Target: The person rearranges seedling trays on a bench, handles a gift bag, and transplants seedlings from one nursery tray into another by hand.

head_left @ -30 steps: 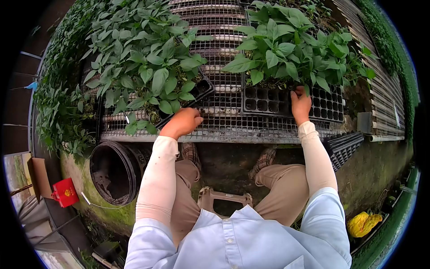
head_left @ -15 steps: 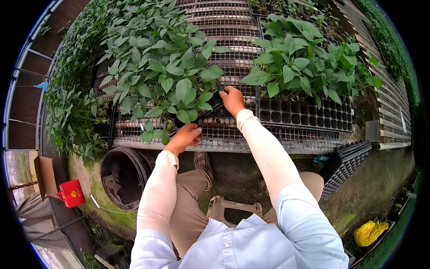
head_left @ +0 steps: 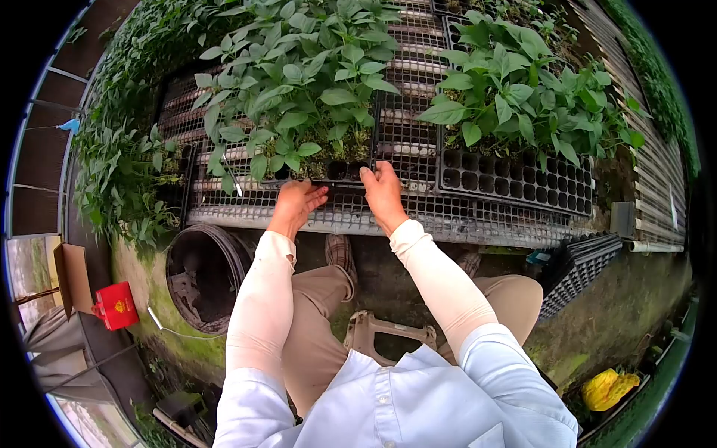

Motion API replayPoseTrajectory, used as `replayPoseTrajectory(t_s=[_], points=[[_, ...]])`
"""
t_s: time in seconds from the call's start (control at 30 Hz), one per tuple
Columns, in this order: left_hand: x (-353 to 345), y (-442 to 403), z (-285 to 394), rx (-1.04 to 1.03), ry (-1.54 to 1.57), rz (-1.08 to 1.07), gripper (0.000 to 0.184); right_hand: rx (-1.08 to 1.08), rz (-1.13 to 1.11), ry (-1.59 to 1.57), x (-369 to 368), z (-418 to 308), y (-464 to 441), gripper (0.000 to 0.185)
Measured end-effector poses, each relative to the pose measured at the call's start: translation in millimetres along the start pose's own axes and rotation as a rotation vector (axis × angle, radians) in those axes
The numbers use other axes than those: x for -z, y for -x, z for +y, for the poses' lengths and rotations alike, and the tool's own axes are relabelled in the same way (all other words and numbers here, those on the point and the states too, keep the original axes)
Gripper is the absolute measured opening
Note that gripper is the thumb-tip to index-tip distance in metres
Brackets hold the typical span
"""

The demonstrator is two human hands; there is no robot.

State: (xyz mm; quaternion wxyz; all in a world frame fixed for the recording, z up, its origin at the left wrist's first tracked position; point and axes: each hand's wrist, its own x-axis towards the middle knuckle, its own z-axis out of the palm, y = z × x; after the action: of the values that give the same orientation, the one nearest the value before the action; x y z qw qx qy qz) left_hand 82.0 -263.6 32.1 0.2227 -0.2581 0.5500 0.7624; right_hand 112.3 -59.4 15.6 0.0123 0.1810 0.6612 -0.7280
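Note:
A black seedling tray (head_left: 345,172) full of leafy green seedlings (head_left: 299,89) lies on the slatted bench, a few bare cells showing along its front edge. My right hand (head_left: 384,198) is closed on the front right corner, thumb on the rim. Farther left along that edge, my left hand (head_left: 296,206) has its fingers curled at the rim; their undersides are hidden. To the right sits a second seedling tray (head_left: 515,179), with plants at the back and bare front cells.
A dark bucket (head_left: 205,280) stands on the mossy floor at left, near a red box (head_left: 116,305). Stacked black trays (head_left: 579,272) lean against the bench at right. A stool (head_left: 388,336) is between my legs, and a yellow bag (head_left: 609,389) lies lower right.
The seedling tray has turned from slanted to nearly square with the bench front. My right hand has come down toward the front edge, while my left has moved slightly up and left.

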Motion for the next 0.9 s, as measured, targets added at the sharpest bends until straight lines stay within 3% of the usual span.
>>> replayPoseTrajectory(t_s=[0.27, 0.33, 0.4, 0.47, 0.53, 0.6, 0.63, 0.67, 0.73, 0.8, 0.87, 0.9], points=[[10.9, -32.0, -9.4, -0.118, 0.032, -0.010, 0.017, -0.136, -0.060, -0.062, 1.9, 17.4, -4.5, 0.033], [1.3, -18.1, 0.3, -0.071, -0.158, -0.042, 0.028, -0.110, -0.064, 0.119, 15.6, 7.3, -2.0, 0.030], [-2.6, -8.3, 5.3, -0.077, -0.274, 0.031, 0.030, 0.380, 0.185, 0.549, 21.5, 8.8, -6.9, 0.025], [-1.1, -3.1, 11.8, 0.054, -0.896, 0.075, 0.029, 0.276, 0.159, 0.436, 21.3, 1.9, -15.7, 0.023], [-24.7, 23.8, 20.8, 0.045, -1.010, 0.002, 0.029, 0.403, 0.097, 0.552, 20.3, -20.9, -19.6, 0.021], [-42.4, 27.9, 14.6, -0.283, -0.803, -0.095, 0.032, 0.492, 0.107, 0.559, 13.8, -23.3, -34.9, 0.023], [-52.0, 25.3, 12.9, -0.356, -0.678, -0.042, 0.036, 0.559, 0.100, 0.588, 11.0, -26.2, -41.3, 0.022], [-57.7, 17.6, 12.9, -0.355, -0.681, -0.046, 0.036, 0.626, 0.093, 0.619, 9.3, -29.6, -45.7, 0.020], [-66.8, -6.9, 14.3, -0.568, -0.778, 0.063, 0.037, 0.566, 0.039, 0.623, 8.6, -31.2, -57.8, 0.020], [-71.9, -23.3, 8.7, -0.606, -0.779, 0.094, 0.036, 0.724, 0.101, 0.707, 8.2, -26.0, -72.4, 0.017], [-76.9, -37.0, 0.8, -0.671, -0.640, 0.137, 0.022, 0.708, 0.071, 0.773, 14.9, -29.5, -77.5, 0.015], [-74.8, -45.1, 2.6, -0.738, -0.800, 0.240, 0.021, 0.719, 0.048, 0.746, 17.6, -35.7, -76.9, 0.016]])
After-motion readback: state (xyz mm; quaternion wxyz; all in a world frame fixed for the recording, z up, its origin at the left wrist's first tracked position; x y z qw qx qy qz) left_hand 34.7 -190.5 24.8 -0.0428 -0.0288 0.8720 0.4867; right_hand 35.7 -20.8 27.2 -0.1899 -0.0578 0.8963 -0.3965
